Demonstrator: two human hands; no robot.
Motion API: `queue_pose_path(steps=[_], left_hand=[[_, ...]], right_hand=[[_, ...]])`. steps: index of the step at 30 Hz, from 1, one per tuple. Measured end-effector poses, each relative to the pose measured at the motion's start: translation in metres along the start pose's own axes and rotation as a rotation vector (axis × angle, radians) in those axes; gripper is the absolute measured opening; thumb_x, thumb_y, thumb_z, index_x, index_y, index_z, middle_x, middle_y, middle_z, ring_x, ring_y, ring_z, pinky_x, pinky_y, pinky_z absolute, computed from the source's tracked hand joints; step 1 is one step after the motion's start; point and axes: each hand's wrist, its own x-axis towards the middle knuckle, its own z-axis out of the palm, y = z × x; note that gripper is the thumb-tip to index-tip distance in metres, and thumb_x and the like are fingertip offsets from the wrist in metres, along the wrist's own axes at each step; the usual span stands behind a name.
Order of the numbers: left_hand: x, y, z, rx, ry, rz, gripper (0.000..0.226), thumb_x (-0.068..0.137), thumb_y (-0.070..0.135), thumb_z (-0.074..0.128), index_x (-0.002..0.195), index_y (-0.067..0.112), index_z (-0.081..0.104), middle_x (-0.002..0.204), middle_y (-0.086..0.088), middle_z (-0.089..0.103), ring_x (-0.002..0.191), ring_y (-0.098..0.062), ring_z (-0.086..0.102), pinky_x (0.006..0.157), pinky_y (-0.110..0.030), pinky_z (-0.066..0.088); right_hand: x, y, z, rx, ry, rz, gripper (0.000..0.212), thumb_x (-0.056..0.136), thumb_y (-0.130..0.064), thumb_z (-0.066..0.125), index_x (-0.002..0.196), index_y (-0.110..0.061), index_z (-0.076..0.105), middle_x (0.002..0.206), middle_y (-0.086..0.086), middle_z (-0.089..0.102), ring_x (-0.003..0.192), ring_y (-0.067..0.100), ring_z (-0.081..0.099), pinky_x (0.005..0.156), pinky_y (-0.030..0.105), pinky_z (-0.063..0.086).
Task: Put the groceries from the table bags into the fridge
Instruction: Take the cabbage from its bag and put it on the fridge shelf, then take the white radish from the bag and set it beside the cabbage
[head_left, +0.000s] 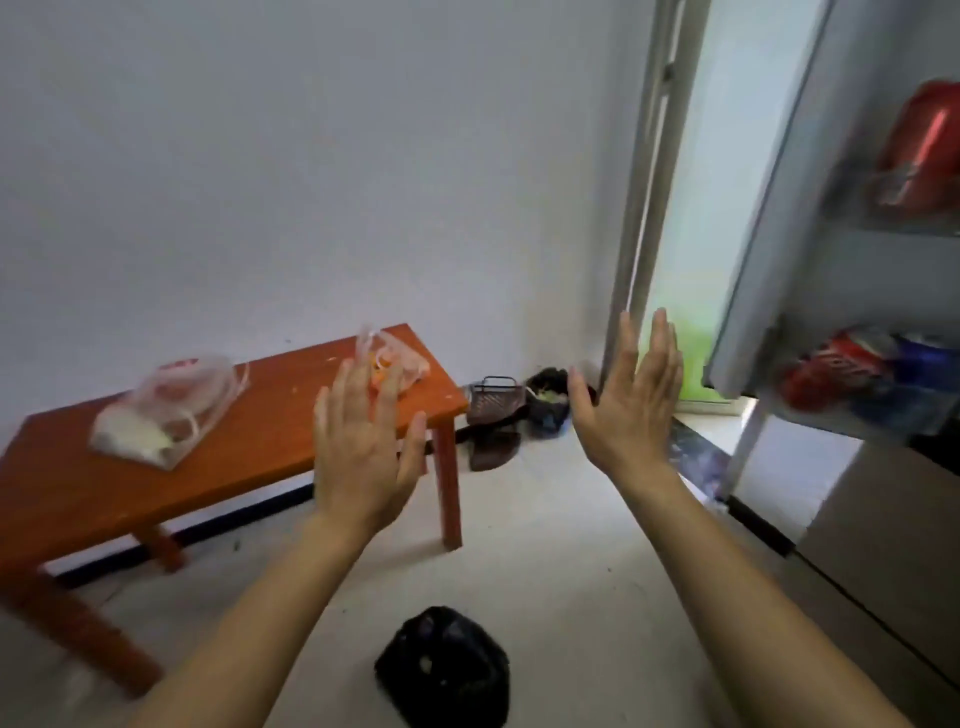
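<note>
- Two clear plastic bags lie on the orange table (260, 457): the larger bag (166, 410) near the middle, long axis running from the near-left toward the far-right; the smaller bag (402, 358) at the far right end.
- Smaller bag is partly hidden behind the left hand (363, 452); contents of both bags are blurred.
- Left hand and right hand (628, 400) are raised, empty, fingers extended and slightly spread.
- Fridge door (769, 208) stands open at right; shelf items are blurred.
- Black bag (447, 670) lies on the floor; sandals (493, 441) sit by the wall.
</note>
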Motion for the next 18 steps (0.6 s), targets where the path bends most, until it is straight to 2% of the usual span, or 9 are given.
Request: queue_pose_path(steps=[1, 3, 8, 12, 14, 18], left_hand=[[-0.009, -0.041, -0.013, 0.047, -0.002, -0.083, 0.061, 0.099, 0.045, 0.037, 0.151, 0.014, 0.036, 0.162, -0.015, 0.021, 0.149, -0.034, 0.02, 0.117, -0.059, 0.021], [-0.02, -0.081, -0.023, 0.092, -0.015, -0.155, 0.062, 0.099, 0.048, 0.033, 0.151, 0.013, 0.036, 0.162, -0.015, 0.021, 0.15, -0.033, 0.019, 0.117, -0.06, 0.022], [-0.042, -0.217, -0.038, 0.235, -0.065, -0.382, 0.063, 0.1, 0.051, 0.027, 0.15, 0.014, 0.037, 0.162, -0.014, 0.021, 0.149, -0.031, 0.019, 0.117, -0.057, 0.024], [-0.027, -0.306, -0.02, 0.325, -0.114, -0.463, 0.062, 0.099, 0.05, 0.027, 0.148, 0.014, 0.039, 0.161, -0.017, 0.024, 0.148, -0.034, 0.022, 0.116, -0.056, 0.026], [-0.009, -0.349, -0.005, 0.352, -0.18, -0.525, 0.063, 0.099, 0.052, 0.026, 0.148, 0.015, 0.039, 0.161, -0.017, 0.024, 0.148, -0.034, 0.022, 0.116, -0.055, 0.025], [0.034, -0.426, 0.012, 0.432, -0.309, -0.588, 0.067, 0.1, 0.056, 0.018, 0.151, 0.015, 0.034, 0.161, -0.019, 0.023, 0.148, -0.036, 0.024, 0.115, -0.055, 0.029]], right_hand=[[-0.005, -0.038, 0.029, 0.034, -0.058, -0.039, 0.077, 0.094, -0.051, 0.048, 0.156, -0.014, 0.021, 0.163, 0.022, 0.013, 0.151, 0.04, 0.012, 0.122, 0.057, 0.015], [-0.018, -0.07, 0.062, 0.054, -0.144, -0.065, 0.078, 0.094, -0.052, 0.048, 0.157, -0.017, 0.018, 0.163, 0.02, 0.011, 0.152, 0.038, 0.011, 0.122, 0.058, 0.015], [-0.041, -0.181, 0.174, 0.169, -0.321, -0.203, 0.081, 0.093, -0.047, 0.058, 0.157, -0.015, 0.02, 0.162, 0.018, 0.014, 0.151, 0.036, 0.013, 0.121, 0.057, 0.019], [-0.032, -0.238, 0.264, 0.272, -0.365, -0.269, 0.081, 0.092, -0.042, 0.062, 0.156, -0.015, 0.019, 0.161, 0.019, 0.018, 0.149, 0.038, 0.02, 0.118, 0.058, 0.024], [-0.02, -0.262, 0.312, 0.278, -0.422, -0.245, 0.077, 0.093, -0.041, 0.061, 0.154, -0.013, 0.023, 0.159, 0.02, 0.023, 0.147, 0.039, 0.024, 0.117, 0.058, 0.028], [0.014, -0.308, 0.39, 0.246, -0.585, -0.216, 0.068, 0.099, -0.045, 0.051, 0.154, -0.013, 0.028, 0.157, 0.016, 0.035, 0.147, 0.035, 0.029, 0.118, 0.05, 0.028]])
